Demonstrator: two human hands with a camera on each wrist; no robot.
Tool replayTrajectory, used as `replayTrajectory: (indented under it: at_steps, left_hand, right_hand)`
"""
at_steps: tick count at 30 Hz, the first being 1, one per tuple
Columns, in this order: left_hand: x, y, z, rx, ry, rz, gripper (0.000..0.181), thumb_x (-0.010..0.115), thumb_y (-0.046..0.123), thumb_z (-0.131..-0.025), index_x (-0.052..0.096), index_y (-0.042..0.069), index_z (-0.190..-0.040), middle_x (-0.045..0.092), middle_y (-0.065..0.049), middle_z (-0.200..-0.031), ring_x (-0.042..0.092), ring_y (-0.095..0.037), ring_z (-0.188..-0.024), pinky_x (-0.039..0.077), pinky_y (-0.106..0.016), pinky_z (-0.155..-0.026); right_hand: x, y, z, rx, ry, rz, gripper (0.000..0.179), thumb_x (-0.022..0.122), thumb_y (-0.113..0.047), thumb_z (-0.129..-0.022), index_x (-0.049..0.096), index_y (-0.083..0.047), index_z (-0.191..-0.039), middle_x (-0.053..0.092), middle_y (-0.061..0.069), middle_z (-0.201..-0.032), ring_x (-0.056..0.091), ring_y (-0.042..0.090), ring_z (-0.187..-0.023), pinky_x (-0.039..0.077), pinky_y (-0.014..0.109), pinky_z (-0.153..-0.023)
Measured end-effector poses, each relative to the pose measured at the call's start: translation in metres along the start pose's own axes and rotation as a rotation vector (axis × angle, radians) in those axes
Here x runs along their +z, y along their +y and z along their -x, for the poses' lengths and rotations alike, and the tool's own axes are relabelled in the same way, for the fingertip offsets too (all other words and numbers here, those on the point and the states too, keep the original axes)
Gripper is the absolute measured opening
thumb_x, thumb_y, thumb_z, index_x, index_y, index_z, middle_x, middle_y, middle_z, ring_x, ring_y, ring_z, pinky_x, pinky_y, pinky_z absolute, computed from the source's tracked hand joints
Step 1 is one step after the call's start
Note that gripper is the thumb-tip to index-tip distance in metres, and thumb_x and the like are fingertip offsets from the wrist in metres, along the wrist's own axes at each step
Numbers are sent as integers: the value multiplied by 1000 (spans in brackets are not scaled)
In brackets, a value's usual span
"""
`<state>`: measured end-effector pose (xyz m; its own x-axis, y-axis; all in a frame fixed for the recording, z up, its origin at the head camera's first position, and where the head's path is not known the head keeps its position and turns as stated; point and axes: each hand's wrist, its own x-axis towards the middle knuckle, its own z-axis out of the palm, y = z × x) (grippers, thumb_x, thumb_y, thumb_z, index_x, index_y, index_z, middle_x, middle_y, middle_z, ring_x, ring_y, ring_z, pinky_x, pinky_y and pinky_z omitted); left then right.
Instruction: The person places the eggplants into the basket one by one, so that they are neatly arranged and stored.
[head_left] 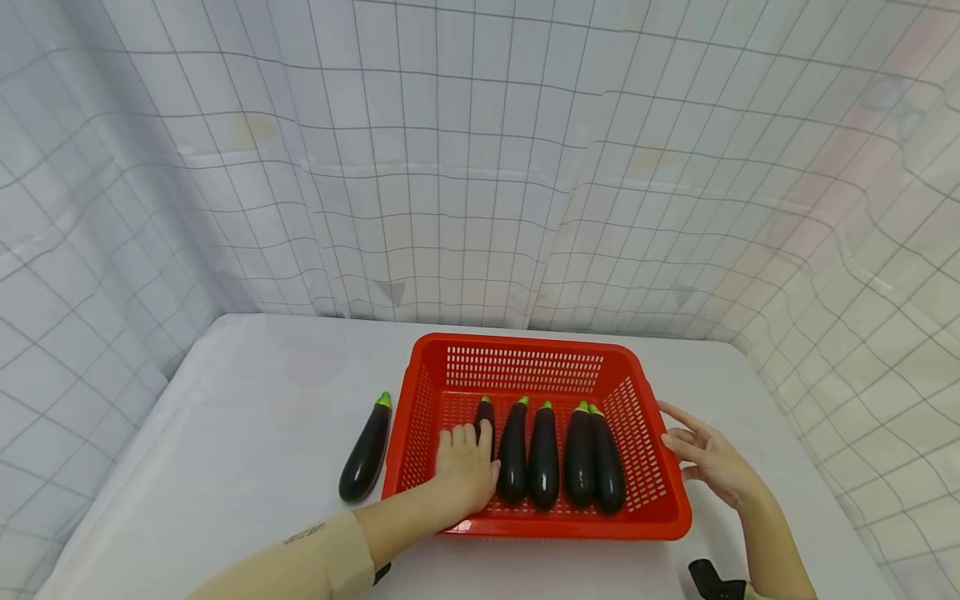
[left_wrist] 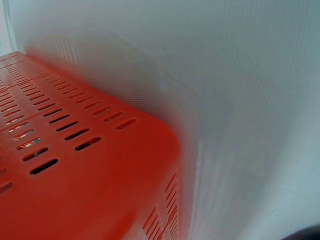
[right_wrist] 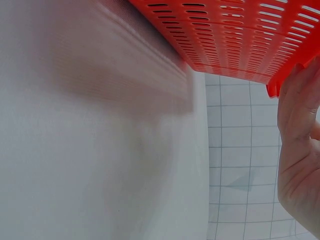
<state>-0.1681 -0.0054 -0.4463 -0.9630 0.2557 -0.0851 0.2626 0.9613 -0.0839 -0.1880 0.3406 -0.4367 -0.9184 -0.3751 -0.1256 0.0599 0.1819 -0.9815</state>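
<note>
Inside a red perforated plastic basket, my left hand lies over the leftmost eggplant, fingers spread and pointing away. The palm hides much of that eggplant; its green stem end shows beyond the fingers. To its right, several more dark eggplants lie lengthwise beside one another. My right hand is at the basket's right side, its fingers loosely extended and touching the rim. In the right wrist view, that hand overlaps the basket's edge. Another eggplant lies outside, left of the basket.
The basket stands on a table with a white cover. White grid-patterned curtains hang behind and at both sides. A black strap piece sits at the right wrist. The left wrist view shows the basket's outer wall.
</note>
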Motion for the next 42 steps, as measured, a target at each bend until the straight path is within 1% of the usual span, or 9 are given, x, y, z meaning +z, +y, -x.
replayTrajectory:
  at_steps: [4, 8, 12, 16, 23, 29, 32, 36, 42]
  left_hand:
    - [-1, 1, 1, 1, -8, 14, 58, 47, 42, -91, 36, 6, -134, 48, -15, -111, 44, -27, -102, 33, -41, -92]
    - [3, 1, 0, 12, 2, 31, 56, 50, 40, -90, 38, 5, -132, 49, -14, -106, 46, -27, -100, 35, -41, -88]
    - [3, 2, -1, 17, -29, 70, 57, 49, 40, -91, 37, 4, -133, 50, -15, -107, 47, -27, -102, 35, -41, -90]
    - [4, 2, -3, 21, -53, 79, 59, 49, 40, -91, 35, 4, -135, 50, -15, -110, 46, -28, -104, 34, -42, -92]
    - [5, 2, -3, 25, -61, 98, 59, 49, 40, -90, 35, 4, -135, 50, -16, -113, 46, -29, -105, 33, -42, -93]
    - [5, 1, -2, 27, -44, 108, 59, 51, 40, -89, 36, 4, -134, 50, -16, -109, 46, -29, -102, 33, -42, -92]
    - [5, 1, -1, 30, -19, 102, 58, 51, 39, -89, 37, 4, -133, 50, -16, -108, 46, -29, -102, 33, -43, -92]
    - [5, 1, -2, 27, 18, 74, 58, 51, 40, -89, 38, 4, -133, 50, -16, -110, 46, -29, -104, 33, -44, -93]
    - [2, -1, -2, 20, 48, 31, 58, 50, 41, -90, 38, 6, -134, 48, -16, -114, 45, -29, -105, 32, -44, -94]
  right_hand:
    - [0, 0, 0, -2, -3, -3, 56, 43, -8, -96, 15, -5, -145, 65, -2, -103, 65, 18, -82, 53, 42, -67]
    - [0, -1, 0, -1, 0, 1, 56, 43, -8, -96, 15, -5, -145, 65, -2, -103, 64, 17, -82, 53, 42, -66]
    - [0, -1, 0, -2, -2, 4, 57, 43, -8, -96, 14, -5, -145, 65, -2, -104, 64, 18, -83, 53, 42, -67]
    - [1, -1, 1, -2, -2, 4, 57, 43, -8, -96, 14, -4, -145, 65, -1, -104, 64, 18, -84, 53, 42, -67]
    - [2, -3, 2, 0, 0, 4, 57, 43, -8, -96, 14, -4, -145, 65, -1, -103, 65, 18, -83, 53, 41, -67]
    - [2, -2, 1, -10, -10, -11, 56, 43, -7, -96, 14, -3, -145, 65, 0, -103, 65, 18, -83, 53, 41, -66]
    - [2, -2, 1, -11, -12, -17, 56, 42, -6, -96, 14, -3, -145, 65, 0, -103, 65, 18, -82, 53, 41, -66]
    - [2, -2, 1, -8, -6, -9, 57, 43, -7, -96, 14, -3, -145, 65, 0, -102, 65, 18, -82, 53, 41, -66]
    - [1, -1, 1, -5, 0, -4, 57, 43, -8, -96, 14, -4, -145, 65, -1, -102, 64, 18, -81, 53, 42, -66]
